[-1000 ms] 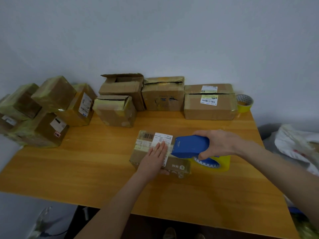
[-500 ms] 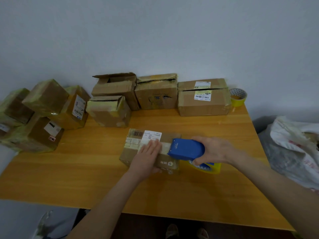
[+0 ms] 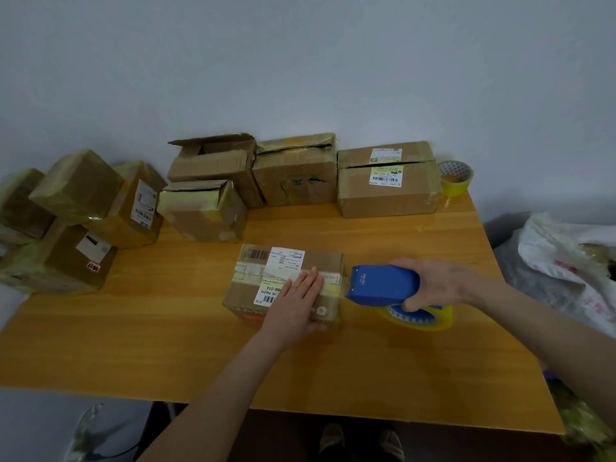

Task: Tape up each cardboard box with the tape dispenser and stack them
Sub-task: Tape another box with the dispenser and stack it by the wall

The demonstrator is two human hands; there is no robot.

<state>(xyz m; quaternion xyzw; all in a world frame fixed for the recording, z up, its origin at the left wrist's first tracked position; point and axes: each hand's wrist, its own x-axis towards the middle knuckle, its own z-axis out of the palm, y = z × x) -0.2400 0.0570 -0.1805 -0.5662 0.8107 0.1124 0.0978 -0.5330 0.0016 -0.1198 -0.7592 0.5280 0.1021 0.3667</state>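
Note:
A flat cardboard box (image 3: 256,288) with white labels lies in the middle of the wooden table (image 3: 133,345). My left hand (image 3: 295,301) presses flat on its top, fingers straight over the tape strip. My right hand (image 3: 433,283) grips the blue tape dispenser (image 3: 380,285), whose front edge sits just past the box's right edge. A yellow tape roll (image 3: 420,320) hangs under the dispenser. A short stretch of tape runs from the box edge to the dispenser.
Three boxes (image 3: 386,181) line the wall at the back, one open-flapped, with a smaller box (image 3: 203,211) in front. Several taped boxes (image 3: 76,221) are piled at the left. A spare yellow tape roll (image 3: 455,178) stands back right. A white bag (image 3: 566,261) lies right of the table.
The dispenser has slid rightward off the box top, past its right edge. My left hand stays pressed on the box, now further right along the tape.

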